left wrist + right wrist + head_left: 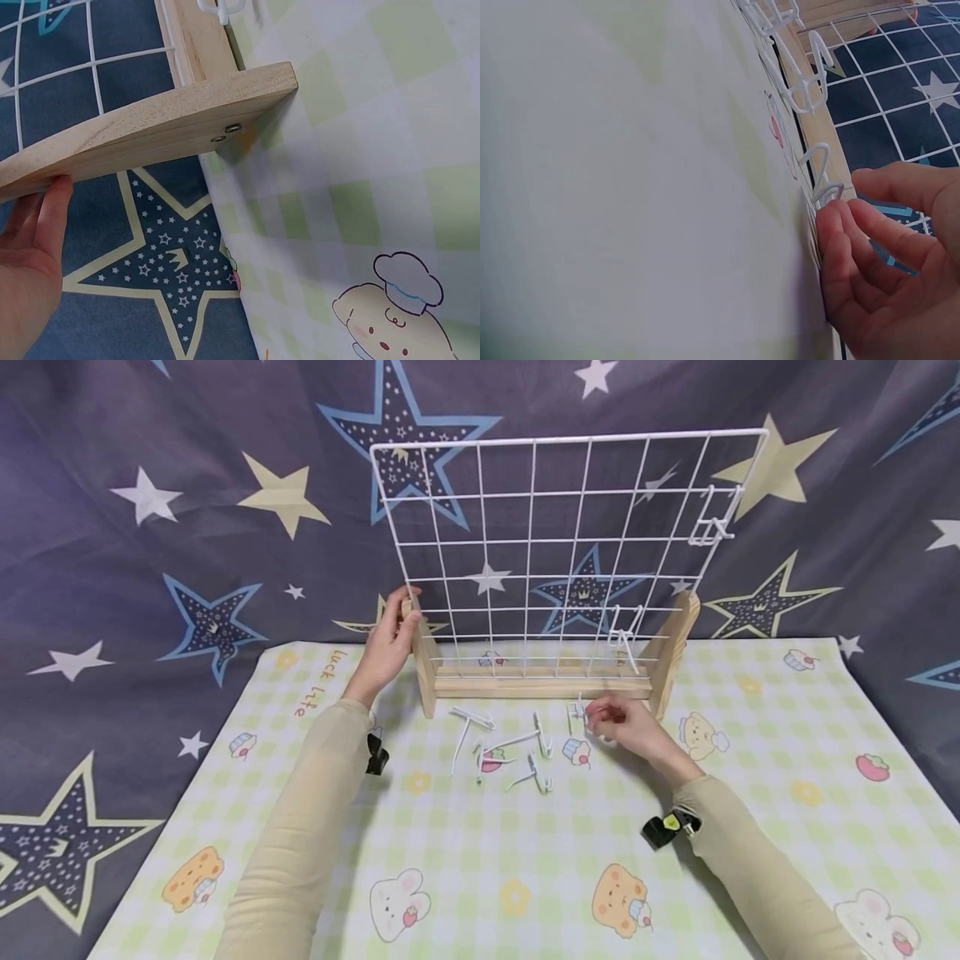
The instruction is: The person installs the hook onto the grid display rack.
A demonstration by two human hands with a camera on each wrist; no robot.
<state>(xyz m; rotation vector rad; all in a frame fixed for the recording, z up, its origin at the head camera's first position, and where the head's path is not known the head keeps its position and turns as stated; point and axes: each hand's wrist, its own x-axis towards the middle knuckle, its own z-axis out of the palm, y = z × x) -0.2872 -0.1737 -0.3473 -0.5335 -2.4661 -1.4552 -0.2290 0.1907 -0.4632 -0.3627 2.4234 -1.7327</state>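
A white wire grid (528, 539) stands upright in a wooden base with two side supports. My left hand (388, 647) grips the left wooden support (423, 656) near its top; in the left wrist view its fingers (54, 217) lie against the support's outer face. My right hand (630, 727) is low in front of the base, its fingertips right at a white wire hook (576, 714). In the right wrist view, thumb and fingers stand apart around the end of that hook (823, 169). Two hooks hang on the grid, one upper right (711, 522), one lower right (624, 631).
Several loose white hooks (534, 774) lie on the checked tablecloth (465, 852) in front of the base. A dark star-patterned curtain (225, 435) hangs close behind the grid. Black straps with devices (663, 828) sit at both wrists.
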